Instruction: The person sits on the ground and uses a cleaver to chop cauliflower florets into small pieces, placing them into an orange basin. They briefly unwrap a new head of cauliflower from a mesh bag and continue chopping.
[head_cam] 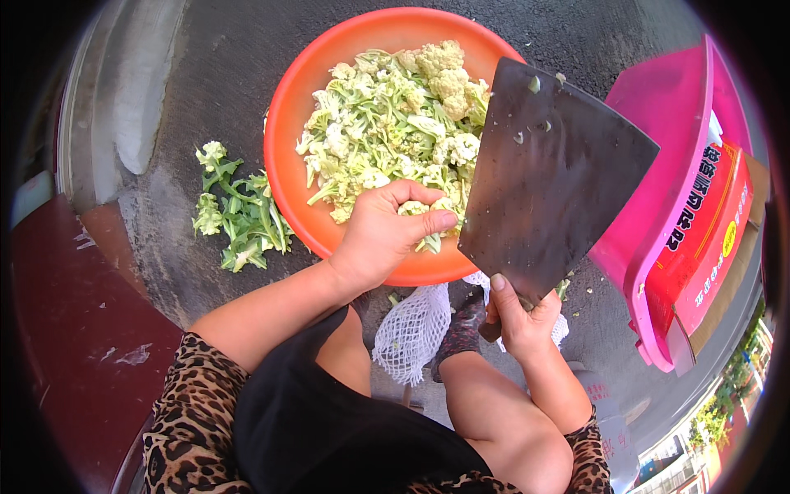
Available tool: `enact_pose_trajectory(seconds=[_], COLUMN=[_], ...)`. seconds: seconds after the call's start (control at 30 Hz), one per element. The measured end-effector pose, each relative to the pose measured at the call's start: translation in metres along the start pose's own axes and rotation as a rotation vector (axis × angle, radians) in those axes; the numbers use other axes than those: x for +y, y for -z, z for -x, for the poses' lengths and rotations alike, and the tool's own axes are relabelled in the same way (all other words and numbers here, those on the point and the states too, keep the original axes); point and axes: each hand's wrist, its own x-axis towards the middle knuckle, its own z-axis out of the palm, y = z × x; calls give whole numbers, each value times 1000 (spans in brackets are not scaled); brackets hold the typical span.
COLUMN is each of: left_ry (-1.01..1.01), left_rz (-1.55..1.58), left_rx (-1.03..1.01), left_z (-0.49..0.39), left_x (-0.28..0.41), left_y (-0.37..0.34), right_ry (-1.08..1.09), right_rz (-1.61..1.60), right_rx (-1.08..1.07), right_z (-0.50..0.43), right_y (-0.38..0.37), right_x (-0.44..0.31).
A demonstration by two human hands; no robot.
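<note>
My left hand [386,231] holds a small cauliflower floret [429,225] between thumb and fingers, over the near rim of an orange plastic basin [287,167]. Cut cauliflower florets with pale green stems [376,129] fill much of the basin, and a larger yellowish cauliflower piece [447,77] lies at its far right side. My right hand [521,318] is closed around the handle of a broad, dark cleaver [555,179]. The cleaver's blade points away from me, its flat face turned up, and hides the basin's right edge. Small cauliflower bits stick to the blade.
Leafy cauliflower trimmings [241,213] lie on the pavement left of the basin. White foam netting [413,336] is by my feet. A pink plastic tub [654,142] stands at the right, with a red printed carton [703,228] beside it. A dark red surface [80,333] is at the left.
</note>
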Motion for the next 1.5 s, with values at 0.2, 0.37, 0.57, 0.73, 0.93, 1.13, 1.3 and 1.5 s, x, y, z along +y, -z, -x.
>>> enact_pose_trajectory(seconds=[0.2,0.37,0.57,0.73,0.93,1.13,1.3,1.5], left_ry=[52,26,105,-363,-469,-454,-314,145], left_rz=[-36,-170,-278,-1038,-1337,-1454,-581,263], left_rx=[-127,-139,-188,1,142,163,34,-363], left_z=[-5,-8,-17,-65,-203,-218,-137,-76], left_x=[6,10,11,38,59,66,85,61], left_y=[-2,-4,6,42,48,39,61,62], right_ry=[-13,-55,-210,-243,-252,-244,-229,-171], right_rz=[31,0,-85,-142,-152,-154,-183,-178], right_rx=[-35,-19,16,111,126,152,152,59], right_z=[-5,-10,-22,-27,-34,-35,-41,-44], right_y=[1,-4,-2,7,15,20,18,8], right_x=[-1,-2,2,2,-1,-4,-14,-23])
